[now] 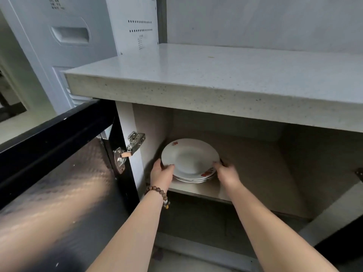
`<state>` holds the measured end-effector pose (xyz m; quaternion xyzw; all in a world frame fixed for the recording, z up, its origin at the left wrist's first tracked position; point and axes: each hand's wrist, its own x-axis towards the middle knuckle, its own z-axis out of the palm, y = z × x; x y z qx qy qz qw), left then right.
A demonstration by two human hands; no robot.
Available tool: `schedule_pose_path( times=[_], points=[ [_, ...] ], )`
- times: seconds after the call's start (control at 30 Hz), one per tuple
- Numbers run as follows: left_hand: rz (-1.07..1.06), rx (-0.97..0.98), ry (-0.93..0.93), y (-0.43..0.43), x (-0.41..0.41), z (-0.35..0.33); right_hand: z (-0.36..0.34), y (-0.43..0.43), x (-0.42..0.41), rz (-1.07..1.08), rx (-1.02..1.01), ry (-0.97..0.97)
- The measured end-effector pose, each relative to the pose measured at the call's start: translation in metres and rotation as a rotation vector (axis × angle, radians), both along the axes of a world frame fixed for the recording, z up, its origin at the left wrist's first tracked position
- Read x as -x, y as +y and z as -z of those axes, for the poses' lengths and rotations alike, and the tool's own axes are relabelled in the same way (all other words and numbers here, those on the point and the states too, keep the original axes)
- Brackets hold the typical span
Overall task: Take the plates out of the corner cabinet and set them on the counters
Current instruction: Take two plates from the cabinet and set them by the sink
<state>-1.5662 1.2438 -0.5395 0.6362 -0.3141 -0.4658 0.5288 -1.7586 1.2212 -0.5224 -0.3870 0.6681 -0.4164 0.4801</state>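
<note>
- Inside the cabinet [255, 169], the plates [189, 158] are gripped at opposite rims by the left hand [161, 174] and right hand [227, 174].
- Above, a speckled counter [196, 75] is seen.

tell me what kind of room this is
Most likely a home kitchen: a speckled stone counter over an open cabinet, a stack of plates inside gripped by the left hand and right hand, and a white appliance, probably a fridge, beside it.
</note>
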Motion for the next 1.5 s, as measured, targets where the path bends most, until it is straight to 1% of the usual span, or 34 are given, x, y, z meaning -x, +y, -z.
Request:
schedule_pose_path(
  times=[0.1,0.23,0.5,0.67,0.77,0.87,0.97,1.1,1.2,1.33,1.5],
  points=[
    [0.030,-0.006,-0.052,-0.006,0.002,0.000,0.005,-0.010,-0.004,-0.058,0.012,0.072],
    [0.022,0.043,-0.069,-0.007,0.006,0.003,0.011,-0.013,-0.007,-0.063,0.104,0.107],
    [-0.019,0.097,-0.080,-0.004,0.010,-0.007,0.007,-0.008,-0.012,0.012,0.163,-0.040],
    [-0.026,0.170,-0.059,0.004,0.011,-0.030,-0.010,0.001,-0.012,0.114,0.193,-0.085],
    [-0.019,0.203,-0.036,0.015,0.012,-0.041,-0.024,0.011,-0.010,0.188,0.204,-0.179],
    [0.004,0.210,0.023,0.029,0.011,-0.045,-0.036,0.026,-0.009,0.262,0.149,-0.315],
    [0.003,0.189,0.109,0.044,0.011,-0.043,-0.041,0.041,-0.007,0.304,0.089,-0.369],
    [0.002,0.189,0.165,0.065,0.009,-0.042,-0.045,0.062,-0.005,0.319,0.039,-0.331],
    [0.003,0.194,0.211,0.086,0.011,-0.044,-0.042,0.083,-0.003,0.291,0.049,-0.323],
    [-0.019,0.117,0.206,0.119,0.013,-0.060,-0.050,0.115,-0.002,0.285,0.030,-0.240],
    [0.012,-0.032,0.185,0.173,0.010,-0.098,-0.074,0.167,-0.004,0.265,-0.103,-0.164]
  ],
)
